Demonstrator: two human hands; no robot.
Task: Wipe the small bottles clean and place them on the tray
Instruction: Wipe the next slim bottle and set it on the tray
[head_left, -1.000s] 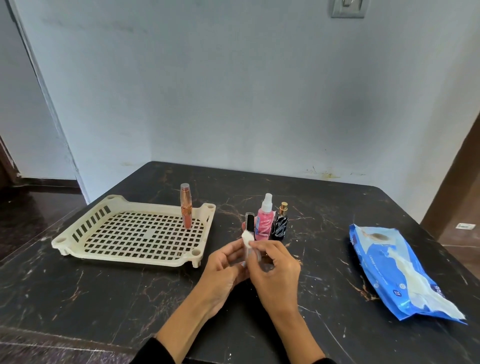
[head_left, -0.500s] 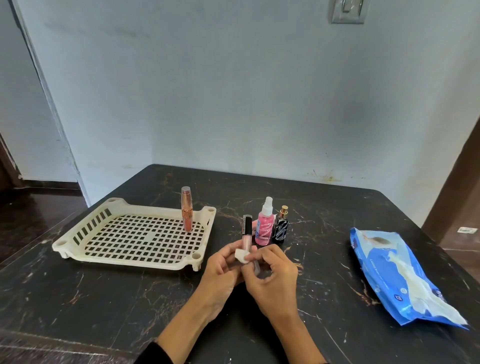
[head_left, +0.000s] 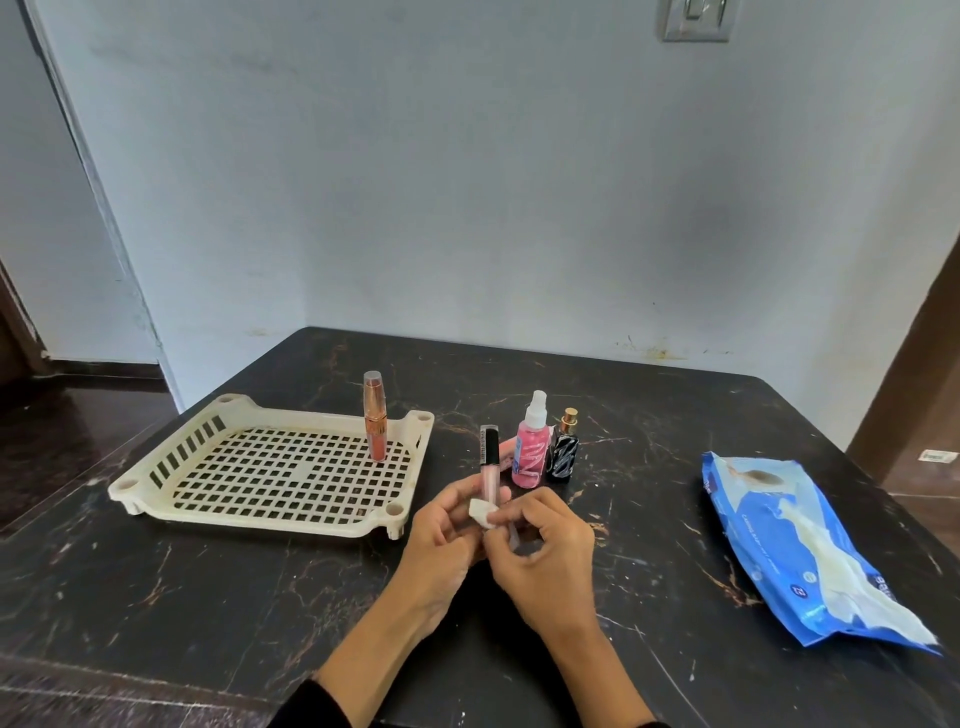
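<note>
- Step in hand: a slim tube (head_left: 489, 462) is held upright above the table (head_left: 208, 597) in the closed left hand (head_left: 441, 540).
- A wipe (head_left: 482, 513) is pinched against it by the right hand (head_left: 545, 561).
- Tray (head_left: 270, 519): one bottle (head_left: 374, 415) stands inside.
- Next, judged: wiping finished, tube stood in tray.

A: Camera position?
B: Single head-worn wide-angle view, facing forward and down across the dark table (head_left: 208, 597) toward the wall (head_left: 519, 208).
A: Proximity?
B: Near; forearms enter from the bottom edge.
</note>
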